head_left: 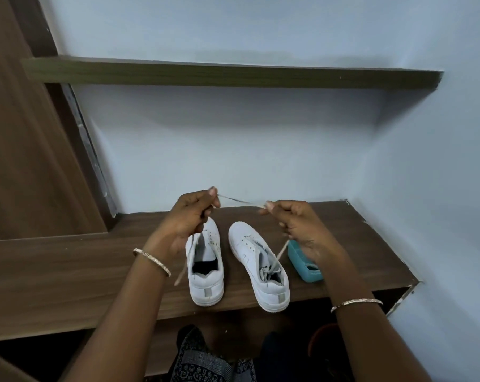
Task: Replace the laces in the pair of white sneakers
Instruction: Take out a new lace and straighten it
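Note:
Two white sneakers stand side by side on a brown wooden shelf (68, 260), toes pointing to the wall. The left sneaker (205, 263) has no lace in its eyelets. The right sneaker (261, 266) has grey laces bunched loosely near its tongue. Above the shoes, both hands hold one pale lace (240, 201) stretched taut between them. My left hand (189, 219) pinches one part; the lace's free end hangs down past that wrist. My right hand (296, 227) pinches the other part, and its end hangs toward the right sneaker.
A teal container (302, 263) sits on the shelf right of the sneakers, partly behind my right hand. A second wooden shelf (233, 75) runs across the wall above. A wooden panel stands at the left. The blue wall closes in at the right.

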`<state>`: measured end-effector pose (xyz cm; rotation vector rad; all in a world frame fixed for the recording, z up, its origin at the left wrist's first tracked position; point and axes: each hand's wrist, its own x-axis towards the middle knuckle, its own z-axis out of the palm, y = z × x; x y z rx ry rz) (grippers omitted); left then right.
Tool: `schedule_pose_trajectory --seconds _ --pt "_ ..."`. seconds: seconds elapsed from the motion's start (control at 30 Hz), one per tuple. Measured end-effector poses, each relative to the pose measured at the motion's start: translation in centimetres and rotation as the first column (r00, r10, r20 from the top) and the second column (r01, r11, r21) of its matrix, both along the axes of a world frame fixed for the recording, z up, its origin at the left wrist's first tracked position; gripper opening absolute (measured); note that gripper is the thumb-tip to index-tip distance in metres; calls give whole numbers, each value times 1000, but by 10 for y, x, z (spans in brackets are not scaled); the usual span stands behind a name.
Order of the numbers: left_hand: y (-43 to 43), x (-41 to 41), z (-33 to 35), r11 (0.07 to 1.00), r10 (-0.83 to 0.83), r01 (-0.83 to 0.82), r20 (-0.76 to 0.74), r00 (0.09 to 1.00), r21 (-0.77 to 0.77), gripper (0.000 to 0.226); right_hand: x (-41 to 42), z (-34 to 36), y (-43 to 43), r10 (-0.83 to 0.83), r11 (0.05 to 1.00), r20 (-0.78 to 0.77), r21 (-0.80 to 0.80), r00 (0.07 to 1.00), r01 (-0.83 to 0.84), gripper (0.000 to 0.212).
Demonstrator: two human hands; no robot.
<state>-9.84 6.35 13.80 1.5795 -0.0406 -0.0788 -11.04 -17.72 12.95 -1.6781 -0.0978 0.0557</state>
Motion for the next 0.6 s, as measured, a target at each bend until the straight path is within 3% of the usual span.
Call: schedule_pose_trajectory --seconds 0.17,0.27,0.33,0.4,0.47,0.53,0.6 --pt "37 23 -33 892 322 -379 -243 915 -247 32 7 -15 -55 -97 995 -65 -42 993 95 21" --pt "56 33 -52 812 428 -522 -343 837 -262 37 9 -19 -80 -79 984 -71 -165 994 66 17" --pt "56 34 -59 799 477 -562 -341 810 -215 37 13 -21 -86 -65 986 -63 -157 996 54 14" --pt "46 32 -59 826 519 -556 -260 814 -94 34 15 -18 -81 -75 995 -30 -72 997 73 11" --pt "30 25 -57 827 536 -519 -23 844 216 30 15 -13 -70 -47 999 5 -28 999 47 11" --pt "9 15 -47 760 368 -446 253 895 472 41 12 -4 -52 37 999 16 -23 999 -37 13" --pt "-15 7 -32 760 75 -305 389 918 574 53 9 5 -29 108 994 17 -15 994 -107 15"
